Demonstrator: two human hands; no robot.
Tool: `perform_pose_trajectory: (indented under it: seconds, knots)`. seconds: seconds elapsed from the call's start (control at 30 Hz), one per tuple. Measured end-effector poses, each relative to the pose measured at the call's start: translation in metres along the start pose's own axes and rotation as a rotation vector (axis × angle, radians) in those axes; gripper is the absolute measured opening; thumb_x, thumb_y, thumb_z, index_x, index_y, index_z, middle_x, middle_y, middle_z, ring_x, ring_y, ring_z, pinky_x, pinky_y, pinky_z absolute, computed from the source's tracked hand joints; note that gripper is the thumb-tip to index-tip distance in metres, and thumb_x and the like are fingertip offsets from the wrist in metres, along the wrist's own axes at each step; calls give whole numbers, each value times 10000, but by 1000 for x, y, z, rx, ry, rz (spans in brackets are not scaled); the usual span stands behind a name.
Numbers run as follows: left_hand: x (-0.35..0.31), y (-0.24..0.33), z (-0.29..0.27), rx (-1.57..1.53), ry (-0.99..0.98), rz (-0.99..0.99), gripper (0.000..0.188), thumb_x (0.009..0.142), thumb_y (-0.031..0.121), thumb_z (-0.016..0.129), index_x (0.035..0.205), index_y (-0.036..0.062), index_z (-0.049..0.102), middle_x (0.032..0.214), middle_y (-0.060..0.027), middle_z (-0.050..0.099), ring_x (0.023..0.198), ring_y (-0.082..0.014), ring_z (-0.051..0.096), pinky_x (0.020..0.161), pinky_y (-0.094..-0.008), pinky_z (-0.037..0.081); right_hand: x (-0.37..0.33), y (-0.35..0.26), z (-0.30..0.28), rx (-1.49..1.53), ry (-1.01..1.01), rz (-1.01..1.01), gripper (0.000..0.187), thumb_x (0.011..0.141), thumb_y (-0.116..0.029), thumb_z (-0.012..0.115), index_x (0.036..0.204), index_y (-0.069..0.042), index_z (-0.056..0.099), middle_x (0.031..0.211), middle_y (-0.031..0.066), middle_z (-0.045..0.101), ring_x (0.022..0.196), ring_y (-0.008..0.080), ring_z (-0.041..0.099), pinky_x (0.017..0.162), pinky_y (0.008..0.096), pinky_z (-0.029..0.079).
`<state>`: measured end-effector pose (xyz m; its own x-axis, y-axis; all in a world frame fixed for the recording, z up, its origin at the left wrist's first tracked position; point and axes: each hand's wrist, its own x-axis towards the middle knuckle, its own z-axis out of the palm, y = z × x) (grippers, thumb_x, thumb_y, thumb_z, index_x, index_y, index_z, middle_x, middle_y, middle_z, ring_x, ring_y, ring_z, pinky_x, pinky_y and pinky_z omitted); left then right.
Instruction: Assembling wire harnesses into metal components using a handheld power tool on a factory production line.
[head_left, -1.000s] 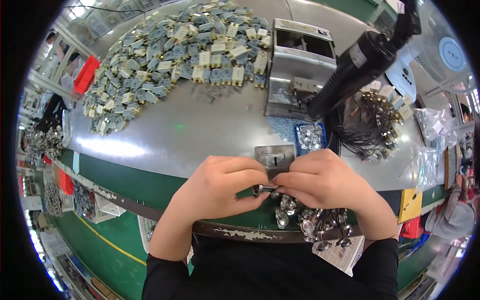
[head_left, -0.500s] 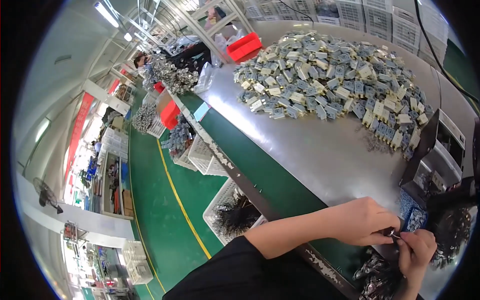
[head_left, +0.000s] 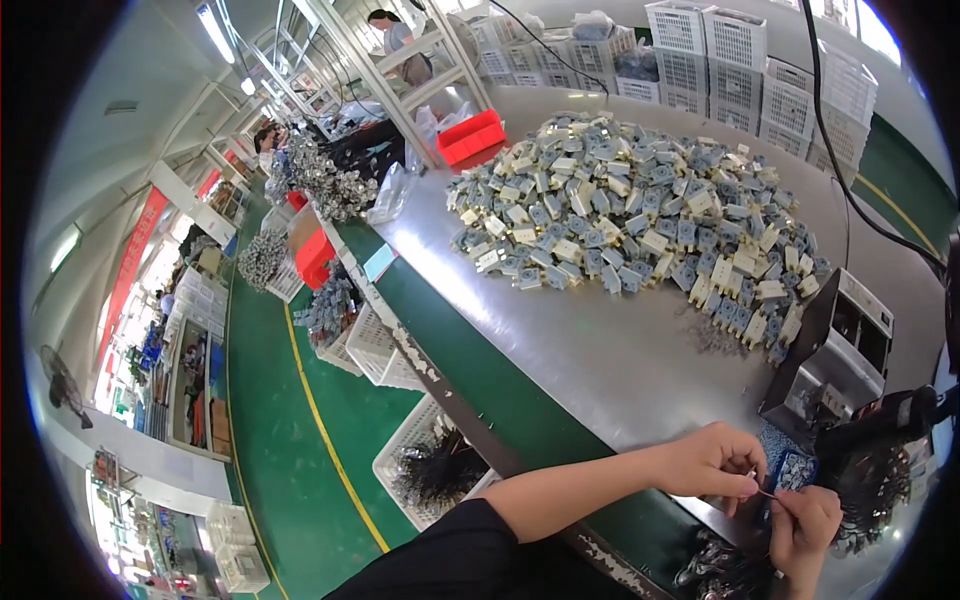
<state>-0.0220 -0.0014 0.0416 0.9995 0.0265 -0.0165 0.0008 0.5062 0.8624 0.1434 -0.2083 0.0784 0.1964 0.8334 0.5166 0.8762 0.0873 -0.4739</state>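
At the lower right, my left hand [head_left: 712, 464] and my right hand [head_left: 806, 520] meet, fingertips pinched close together. Between them runs a thin, wire-like piece [head_left: 766, 492], its left end at my left thumb and finger, its right end in my right fingertips. It is too small to name more exactly. Just beyond the hands lies a blue tray [head_left: 796, 468] with small silvery parts. Farther up the metal table spreads a large heap of grey and cream plug-like blocks [head_left: 640, 205] with brassy ends.
Right of the heap stands an open metal box [head_left: 835, 345], with a black cylindrical tool [head_left: 885, 425] nearer. Dark wired parts [head_left: 712, 565] lie below my hands. A red bin [head_left: 472, 138] sits at the far end. White crates [head_left: 435, 460] stand on the floor at left; a black cable [head_left: 822, 120] hangs at right.
The whole view has tilted upward and shifted right, showing more of the far crates and a person at the back. My hands stay close together, the thin piece now visible between them.
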Motion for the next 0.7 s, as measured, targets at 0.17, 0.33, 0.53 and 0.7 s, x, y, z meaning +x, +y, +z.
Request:
perform_pose_trajectory:
  seconds: [0.17, 0.33, 0.53, 0.7]
  knots:
    - [22, -20, -8, 558, 12, 282, 334, 1045, 123, 700, 1354, -2, 674, 1038, -103, 764, 891, -175, 759, 762, -280, 578, 7, -10, -8, -103, 56, -1, 191, 767, -34, 823, 939, -103, 777, 805, 59, 700, 736, 293, 622, 711, 404, 481]
    - [0, -4, 6, 66, -55, 104, 370, 1076, 78, 635, 1392, -113, 610, 1211, -213, 757, 1099, -260, 763, 990, -389, 608, 43, -10, -6, 394, -17, 164, 94, 757, -59, 789, 851, -57, 791, 649, 72, 635, 516, 212, 566, 513, 315, 413]
    - [6, -16, 8, -120, -77, 69, 398, 1081, 88, 636, 1422, -108, 576, 1162, -247, 761, 1082, -359, 770, 952, -466, 641, 33, -1, -6, 668, -43, 392, 104, 808, -69, 781, 862, 20, 780, 703, 72, 692, 566, 122, 572, 525, 277, 383]
    - [1, -16, 14, -84, -74, 88, 399, 1077, 88, 642, 1418, -109, 579, 1147, -259, 763, 1070, -362, 774, 941, -460, 645, 31, 0, -8, 754, -71, 383, 100, 834, -79, 792, 866, 15, 779, 709, 67, 694, 579, 118, 580, 535, 271, 395]
